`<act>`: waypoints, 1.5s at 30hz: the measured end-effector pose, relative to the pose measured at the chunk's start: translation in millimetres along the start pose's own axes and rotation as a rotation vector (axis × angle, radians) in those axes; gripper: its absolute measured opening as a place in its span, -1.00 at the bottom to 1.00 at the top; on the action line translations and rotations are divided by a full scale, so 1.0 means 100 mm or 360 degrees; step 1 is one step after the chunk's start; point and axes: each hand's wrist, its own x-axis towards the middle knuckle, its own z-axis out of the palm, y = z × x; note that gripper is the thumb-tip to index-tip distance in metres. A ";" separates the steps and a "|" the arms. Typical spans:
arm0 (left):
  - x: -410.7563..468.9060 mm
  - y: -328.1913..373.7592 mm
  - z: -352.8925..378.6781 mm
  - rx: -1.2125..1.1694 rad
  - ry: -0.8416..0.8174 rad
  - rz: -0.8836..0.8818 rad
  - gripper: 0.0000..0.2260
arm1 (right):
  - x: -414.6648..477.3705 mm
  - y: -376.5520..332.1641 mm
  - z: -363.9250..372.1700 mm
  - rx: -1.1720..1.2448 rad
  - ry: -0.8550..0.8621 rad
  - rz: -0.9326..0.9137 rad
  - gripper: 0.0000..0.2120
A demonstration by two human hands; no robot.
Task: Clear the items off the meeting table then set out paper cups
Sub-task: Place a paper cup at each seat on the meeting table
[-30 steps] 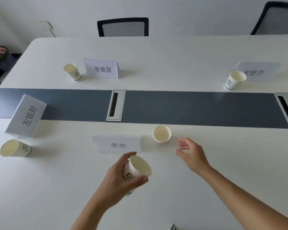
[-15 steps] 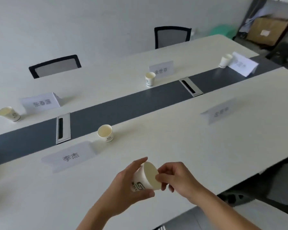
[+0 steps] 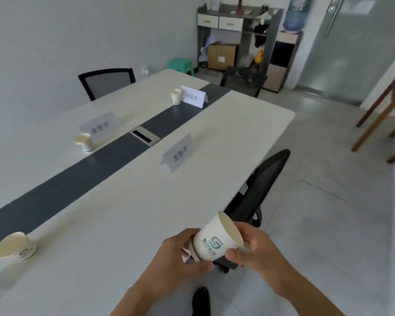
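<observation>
Now gripped between both hands: left hand (image 3: 180,256) wrapped round the base of the paper cup stack (image 3: 214,241), right hand (image 3: 253,246) pinching the rim of the top cup. Held low, off the meeting table (image 3: 123,213) edge, mouth tilted up and right. Bare spot beside the name card (image 3: 178,153) well ahead, up-left; right hand probably nearer.

The name card (image 3: 178,152) at about one o'clock on the near table half reads 左亮平, and the card (image 3: 100,127) at eleven o'clock reads 余世芬. The far card (image 3: 193,96) at twelve o'clock is too blurred to read surely. The held paper cup (image 3: 214,240) bears a green S-shaped logo over small characters that cannot be made out.
</observation>
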 end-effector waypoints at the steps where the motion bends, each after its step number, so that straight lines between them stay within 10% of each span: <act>1: 0.13 0.08 0.08 0.0016 -0.0063 0.0019 -0.49 | 0.00 0.02 -0.12 0.0032 0.0088 -0.0007 -0.35; 23: 3.63 1.66 1.34 0.0064 -0.0641 -0.0087 -0.71 | 0.02 0.37 -3.77 0.0046 0.1387 0.0314 -0.64; 34: 4.88 2.36 2.01 -0.0011 -0.0357 -0.0233 -0.73 | 1.07 -0.01 -6.04 -0.0341 0.1024 0.0317 -0.54; 45: 5.70 1.94 1.43 -0.0320 0.0235 -0.0635 -0.79 | 3.12 -0.83 -6.51 -0.0535 0.0193 0.0332 -0.41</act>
